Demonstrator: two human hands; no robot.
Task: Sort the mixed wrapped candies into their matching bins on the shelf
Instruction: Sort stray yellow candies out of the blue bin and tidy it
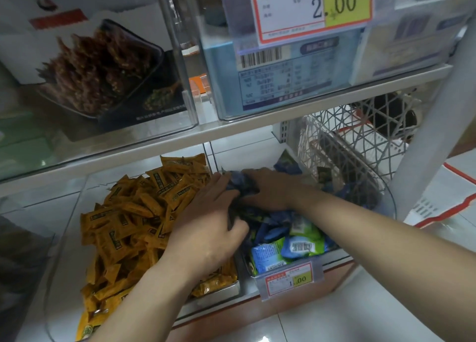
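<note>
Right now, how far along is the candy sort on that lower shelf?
Done, apparently: the left bin shows only orange candies. In hand: the left hand and right hand both grip dark blue candies in the right bin. Left: that bin mixes dark blue candies with green-and-blue packets at its front, so sorting looks unfinished.

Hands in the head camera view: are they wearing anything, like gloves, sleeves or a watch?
These are a person's two bare hands. The left hand and right hand have no gloves, and no ring shows on the fingers in view. The left forearm and right forearm are uncovered as far as the picture reaches, with no sleeve, watch, bracelet or marking. Some fingertips are hidden.
</note>
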